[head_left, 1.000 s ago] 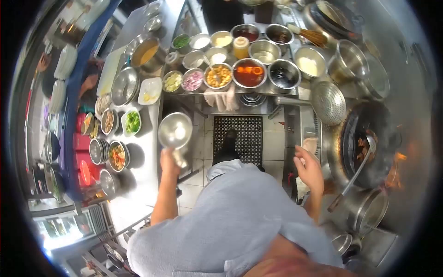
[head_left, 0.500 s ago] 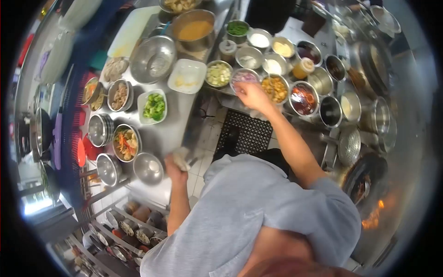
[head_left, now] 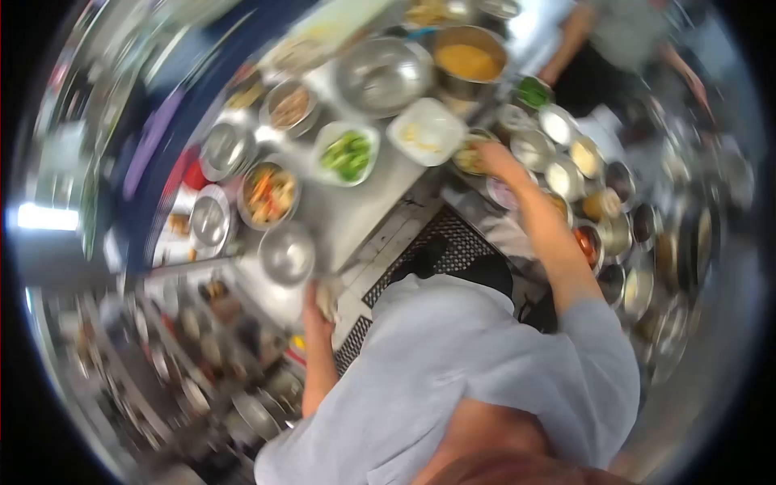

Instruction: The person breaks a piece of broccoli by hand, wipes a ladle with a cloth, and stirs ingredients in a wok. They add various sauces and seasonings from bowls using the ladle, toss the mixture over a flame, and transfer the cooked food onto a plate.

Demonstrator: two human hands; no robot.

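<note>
We see the right hand (head_left: 495,159) reaching to pale green pieces (head_left: 467,159) in a round container (head_left: 457,166), its fingers bent downward; we cannot tell how far they part or whether they grip anything. We find the left hand (head_left: 315,311) curled around a pale cloth (head_left: 328,297), just beside a steel bowl (head_left: 288,253) at the edge of the surface (head_left: 357,220), where we also note mixed vegetables (head_left: 270,192) in another bowl and green florets (head_left: 346,156) in a white dish.
</note>
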